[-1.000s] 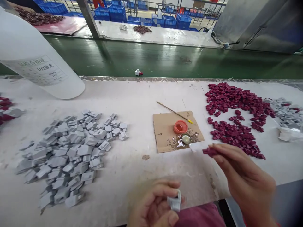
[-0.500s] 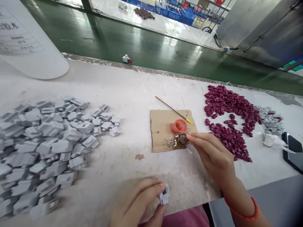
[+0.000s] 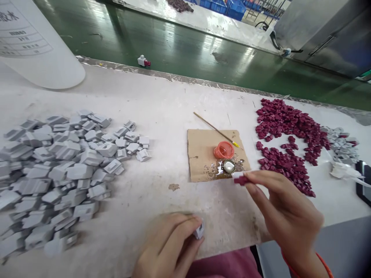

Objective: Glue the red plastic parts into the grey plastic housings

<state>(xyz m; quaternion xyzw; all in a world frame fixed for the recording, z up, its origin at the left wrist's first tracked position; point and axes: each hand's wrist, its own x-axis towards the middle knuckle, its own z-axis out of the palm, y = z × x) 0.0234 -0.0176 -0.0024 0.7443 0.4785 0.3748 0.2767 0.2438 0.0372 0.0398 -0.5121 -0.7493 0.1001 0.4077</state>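
Note:
My left hand (image 3: 174, 243) pinches a light grey plastic piece (image 3: 199, 231) with an opening, low over the table's front part. Between the thumb and fingertips of my right hand (image 3: 284, 208) is a small maroon plastic piece (image 3: 240, 180), held just in front of a cardboard sheet (image 3: 199, 154). A round cap of shiny liquid (image 3: 228, 166) sits on the wet cardboard, apart from the maroon piece. Behind the cap stands a small red cup (image 3: 223, 150). A thin stick with a yellow end (image 3: 214, 127) lies across the cardboard's far edge.
Many grey pieces (image 3: 66, 166) are heaped at left, maroon pieces (image 3: 290, 123) at right. Beside the latter lie small grey parts (image 3: 343, 143), crumpled tissue (image 3: 344, 170) and a phone (image 3: 363, 170). A white container (image 3: 43, 61) stands far left. One joined grey-and-maroon part (image 3: 143, 61) rests on the green belt (image 3: 174, 46).
My right hand has lifted the maroon piece off the cap and drawn it back toward me, uncovering the cap. My left hand has turned the grey piece slightly. The joined part on the belt appears further left.

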